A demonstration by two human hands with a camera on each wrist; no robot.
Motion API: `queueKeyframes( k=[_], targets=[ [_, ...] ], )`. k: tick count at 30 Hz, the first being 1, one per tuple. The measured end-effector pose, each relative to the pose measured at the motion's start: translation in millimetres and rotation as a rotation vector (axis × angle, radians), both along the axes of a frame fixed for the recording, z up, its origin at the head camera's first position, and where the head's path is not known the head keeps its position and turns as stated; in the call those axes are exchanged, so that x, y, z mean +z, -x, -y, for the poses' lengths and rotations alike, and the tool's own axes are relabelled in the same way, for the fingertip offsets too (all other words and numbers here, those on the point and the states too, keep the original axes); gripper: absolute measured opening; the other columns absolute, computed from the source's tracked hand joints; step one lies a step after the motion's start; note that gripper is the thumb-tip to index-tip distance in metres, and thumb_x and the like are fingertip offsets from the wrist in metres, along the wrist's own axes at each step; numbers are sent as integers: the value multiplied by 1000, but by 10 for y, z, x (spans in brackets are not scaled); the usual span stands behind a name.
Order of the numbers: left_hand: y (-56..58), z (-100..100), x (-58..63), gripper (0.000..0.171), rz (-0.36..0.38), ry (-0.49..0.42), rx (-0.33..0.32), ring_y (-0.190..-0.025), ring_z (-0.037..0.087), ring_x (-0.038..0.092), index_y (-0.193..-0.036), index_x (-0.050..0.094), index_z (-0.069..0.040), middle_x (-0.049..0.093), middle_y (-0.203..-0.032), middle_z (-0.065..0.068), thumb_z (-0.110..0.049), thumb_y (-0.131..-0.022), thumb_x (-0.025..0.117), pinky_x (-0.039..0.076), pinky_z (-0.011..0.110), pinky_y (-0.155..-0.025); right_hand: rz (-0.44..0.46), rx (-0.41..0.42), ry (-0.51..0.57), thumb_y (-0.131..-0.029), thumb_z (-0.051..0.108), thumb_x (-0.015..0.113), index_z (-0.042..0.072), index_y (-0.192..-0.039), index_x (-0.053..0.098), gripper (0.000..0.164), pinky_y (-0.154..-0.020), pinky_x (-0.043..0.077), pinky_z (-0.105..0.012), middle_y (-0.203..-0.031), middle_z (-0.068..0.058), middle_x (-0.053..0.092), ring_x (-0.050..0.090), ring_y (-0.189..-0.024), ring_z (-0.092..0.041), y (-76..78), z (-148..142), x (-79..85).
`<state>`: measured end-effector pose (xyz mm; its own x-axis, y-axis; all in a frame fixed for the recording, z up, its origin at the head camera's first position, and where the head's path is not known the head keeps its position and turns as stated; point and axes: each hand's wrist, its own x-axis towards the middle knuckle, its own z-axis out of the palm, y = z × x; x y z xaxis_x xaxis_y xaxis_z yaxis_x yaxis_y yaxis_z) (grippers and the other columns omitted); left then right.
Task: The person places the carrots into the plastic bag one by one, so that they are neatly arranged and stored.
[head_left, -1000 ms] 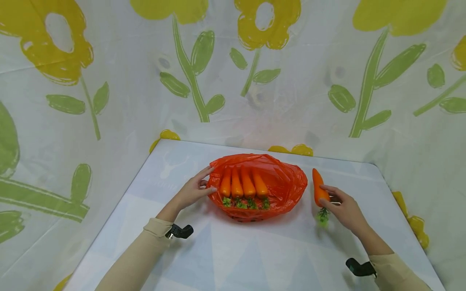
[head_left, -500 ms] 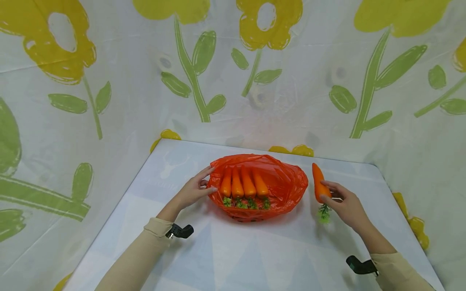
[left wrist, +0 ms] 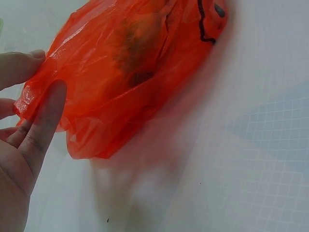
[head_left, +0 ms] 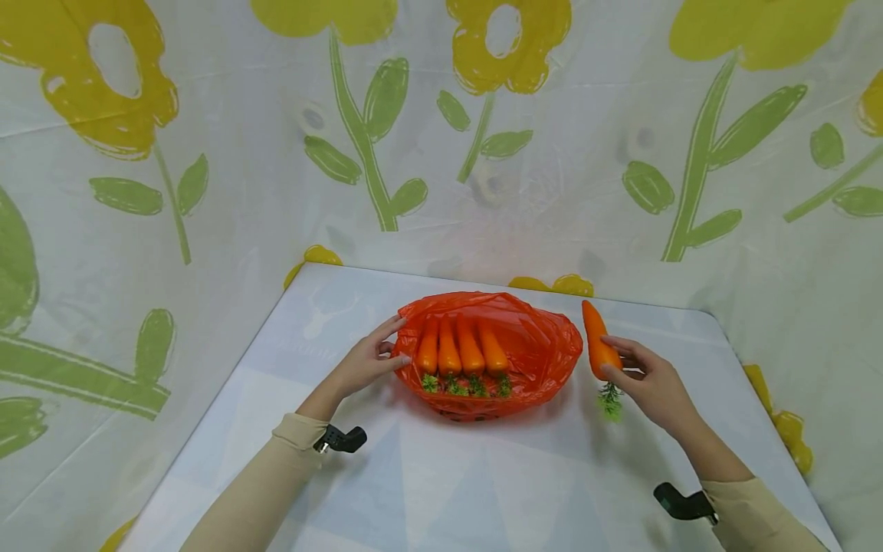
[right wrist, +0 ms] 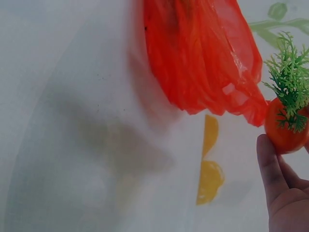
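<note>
A red translucent plastic bag [head_left: 548,376] lies with its mouth spread wide on the table. Inside it, in its left half, several orange carrots [head_left: 450,349] lie side by side, green tops toward me. My left hand [head_left: 362,366] holds the bag's left edge between thumb and fingers; in the left wrist view the thin plastic of the bag [left wrist: 120,96] runs between them. Right of the bag, my right hand [head_left: 655,387] grips another carrot [head_left: 595,337] near its leafy end, tip pointing away. The right wrist view shows this carrot's green top [right wrist: 289,82] beside the bag's edge.
The white table [head_left: 441,491] bears pale blue triangles. A curtain [head_left: 572,169] printed with yellow flowers and green leaves stands behind and at both sides. A black device [head_left: 339,439] is strapped at the left wrist, a similar device [head_left: 683,504] at the right.
My right hand has lifted the carrot, moving it slightly away from me and then left, closer to the bag. The left hand and bag have stayed put.
</note>
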<state>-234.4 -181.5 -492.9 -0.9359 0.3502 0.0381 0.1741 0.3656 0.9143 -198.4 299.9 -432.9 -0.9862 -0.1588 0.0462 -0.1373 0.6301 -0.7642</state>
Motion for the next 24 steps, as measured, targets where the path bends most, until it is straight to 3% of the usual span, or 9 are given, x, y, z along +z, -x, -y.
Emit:
queueKeyframes(
  k=[12, 21, 24],
  targets=[
    [-10, 10, 15, 79, -2, -9, 1, -113, 29, 63, -160, 32, -7, 16, -169, 13, -22, -95, 74, 54, 41, -100, -8, 37, 41, -100, 31, 67, 7, -148, 52, 55, -77, 57, -20, -130, -23, 60, 63, -109, -41, -6, 70, -6],
    [-9, 5, 28, 78, 6, 9, 9, -114, 31, 62, -160, 32, -9, 17, -169, 12, -25, -95, 74, 53, 44, -101, -47, 101, 74, -99, 27, 69, 7, -144, 55, 51, -80, 57, -19, -128, -19, 61, 65, -100, -13, -10, 171, -40],
    [-10, 4, 34, 79, 9, 2, 9, -115, 31, 62, -160, 32, -9, 17, -169, 12, -24, -95, 74, 53, 44, -101, -44, 134, 98, -99, 24, 69, 6, -143, 55, 50, -81, 57, -19, -128, -19, 62, 66, -99, -10, -10, 203, -51]
  ],
)
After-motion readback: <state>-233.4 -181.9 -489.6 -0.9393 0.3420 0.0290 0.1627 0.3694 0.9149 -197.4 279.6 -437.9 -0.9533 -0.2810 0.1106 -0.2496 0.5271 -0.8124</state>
